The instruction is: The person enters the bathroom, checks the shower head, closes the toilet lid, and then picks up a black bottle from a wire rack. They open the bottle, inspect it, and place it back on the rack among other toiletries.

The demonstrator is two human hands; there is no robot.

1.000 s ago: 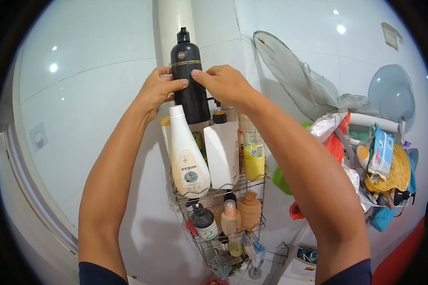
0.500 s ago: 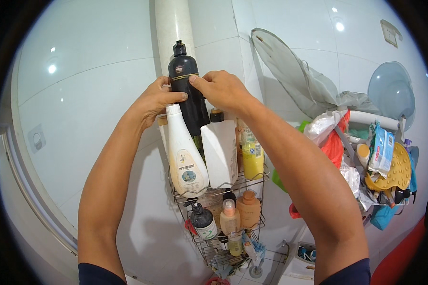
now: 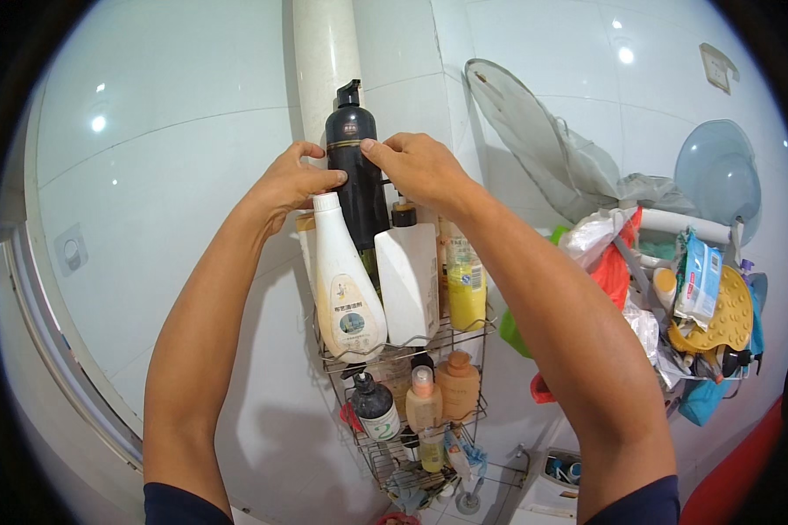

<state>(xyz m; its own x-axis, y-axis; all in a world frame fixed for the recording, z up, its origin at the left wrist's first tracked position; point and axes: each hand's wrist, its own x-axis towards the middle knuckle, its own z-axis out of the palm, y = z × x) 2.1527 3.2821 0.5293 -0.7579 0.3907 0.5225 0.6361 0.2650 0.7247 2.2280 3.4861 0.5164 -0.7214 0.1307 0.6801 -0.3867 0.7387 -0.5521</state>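
Observation:
A tall black pump bottle [image 3: 356,197] with a thin gold band stands at the back of the rack's top shelf, nearly upright against the corner. My left hand [image 3: 296,179] grips its left side, thumb across the front. On its right side, my right hand [image 3: 411,166] holds it with the thumb pressed near the gold band; the other fingers are partly hidden behind. Just in front are a white tapered bottle [image 3: 350,306] with a white cap and a white angular bottle [image 3: 408,284] with a dark cap. These two hide the black bottle's base.
A wire corner rack [image 3: 333,360] carries several bottles on lower shelves, including an orange bottle [image 3: 457,385] and a dark pump bottle [image 3: 375,409]. A yellow bottle [image 3: 466,293] stands by my right forearm. Bags and a yellow bumpy mat [image 3: 727,311] crowd the right wall.
The black bottle has shifted slightly right and stands a little straighter. Its pump spout now points more to the right. Both hands stay on it.

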